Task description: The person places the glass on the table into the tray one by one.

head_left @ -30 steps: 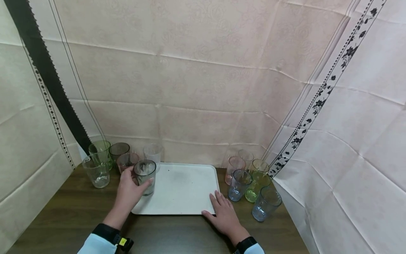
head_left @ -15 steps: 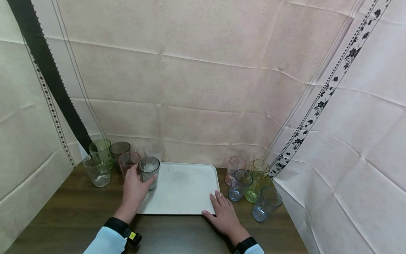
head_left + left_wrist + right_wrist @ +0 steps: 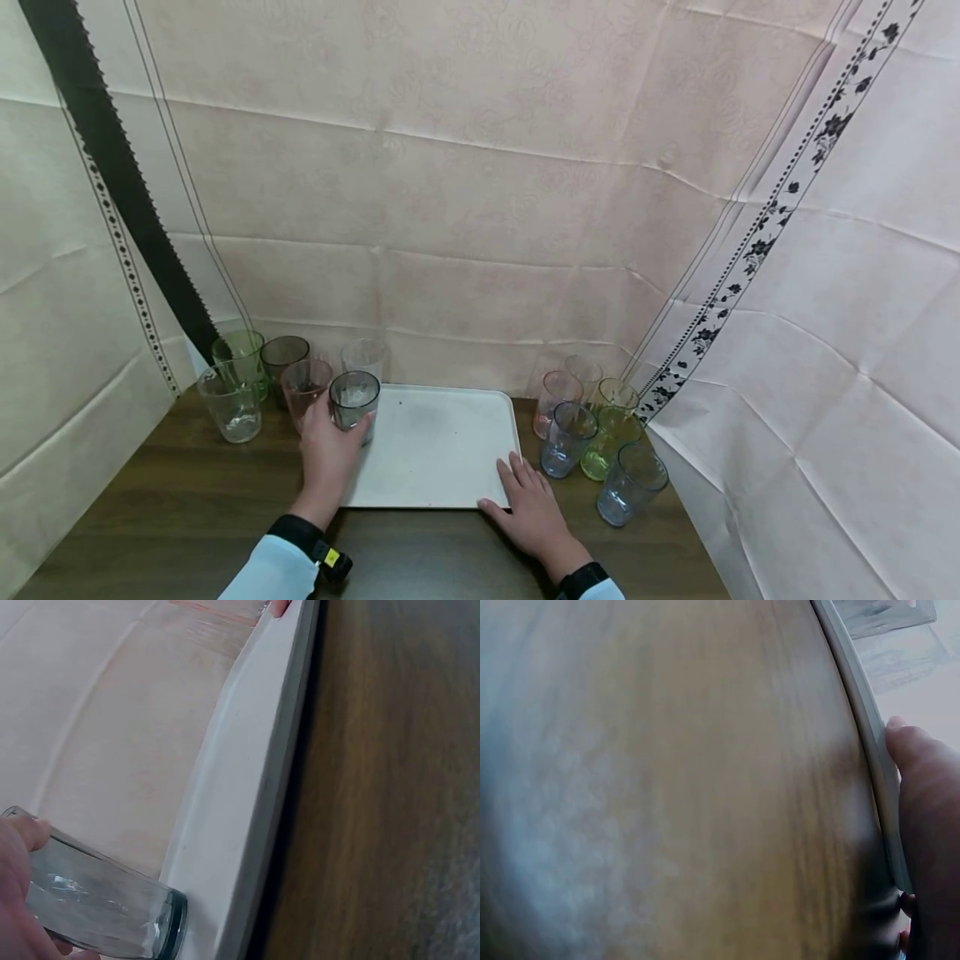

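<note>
My left hand (image 3: 330, 454) grips a grey-tinted drinking glass (image 3: 355, 398) upright at the left part of the white tray (image 3: 442, 454). In the left wrist view the thick base of the glass (image 3: 105, 892) is right at the tray's surface (image 3: 244, 742), with fingers round its side. My right hand (image 3: 528, 508) rests at the tray's front right corner, fingers extended along the right rim. The right wrist view has its thumb (image 3: 919, 757) lying over the tray's edge (image 3: 859, 697). A pinkish glass (image 3: 303, 387) stands just left of the held one, partly covered by my left hand.
On the left also stand a clear glass (image 3: 236, 412), a green glass (image 3: 243, 346) and a dark glass (image 3: 283, 354). Behind the tray is another clear glass (image 3: 365, 354). Several glasses, including a blue one (image 3: 630, 487), crowd the right. Cloth (image 3: 480, 200) encloses the wooden table (image 3: 420, 550).
My left hand has moved slightly right with the grey glass, a bit farther over the tray, and hardly moves in the last half second. My right hand stays at the corner.
</note>
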